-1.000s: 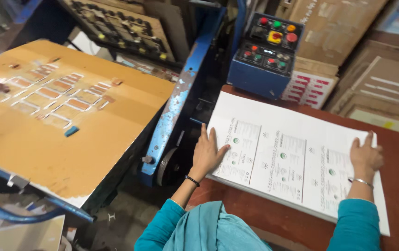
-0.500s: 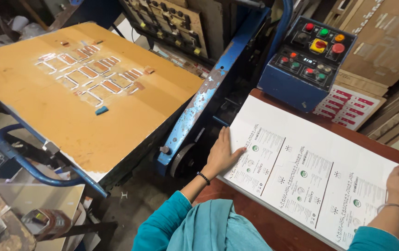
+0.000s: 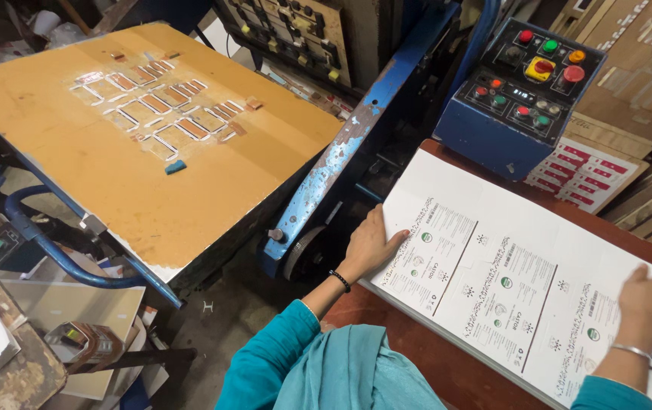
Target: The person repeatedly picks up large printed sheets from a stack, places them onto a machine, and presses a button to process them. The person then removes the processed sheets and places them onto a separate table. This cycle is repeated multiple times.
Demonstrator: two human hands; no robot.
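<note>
A stack of large white printed sheets (image 3: 508, 250) lies on a reddish-brown table (image 3: 387, 334) in front of me. My left hand (image 3: 369, 247) rests flat on the stack's near left corner, fingers spread, a dark band on the wrist. My right hand (image 3: 651, 296), blurred and wearing a metal bangle, lies on the stack's right end. Neither hand grips anything. Teal sleeves cover both arms.
To the left stands a tilted orange-brown press bed (image 3: 113, 152) with a pattern of cut outlines, a blue metal frame arm (image 3: 333, 167) beside it. A blue control box (image 3: 527, 95) with coloured buttons sits behind the sheets. Cardboard stacks (image 3: 629, 68) fill the back right.
The view has swung left and down, showing more of the press bed. My right hand has shifted on the stack's right end; my left hand stays on the left corner.
</note>
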